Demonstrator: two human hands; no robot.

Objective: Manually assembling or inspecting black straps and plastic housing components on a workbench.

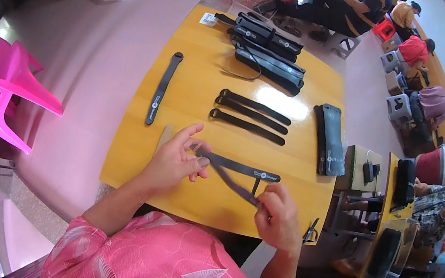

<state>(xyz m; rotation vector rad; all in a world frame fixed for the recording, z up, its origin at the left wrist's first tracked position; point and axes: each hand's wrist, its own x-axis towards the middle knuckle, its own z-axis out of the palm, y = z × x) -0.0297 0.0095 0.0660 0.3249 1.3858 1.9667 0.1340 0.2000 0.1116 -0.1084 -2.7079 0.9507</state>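
A black strap (233, 183) runs slantwise between my hands, over the near part of the yellow table. My left hand (177, 158) has its thumb and fingers about the strap's upper left end, some fingers raised. My right hand (278, 216) pinches the lower right end, its fingertips partly hidden. Just beyond the held strap lies another black strap (250, 169) with pale print near its rounded tip. Farther off, three black straps with looped ends (252, 117) lie side by side. A single strap (163, 89) lies lengthwise on the left.
Bundled black straps (268, 58) fill the far part of the yellow table (198, 70). A strap stack (329, 140) lies at its right edge, above scissors (311, 231). A pink stool (1, 90) stands left. Several people sit at the right and far side.
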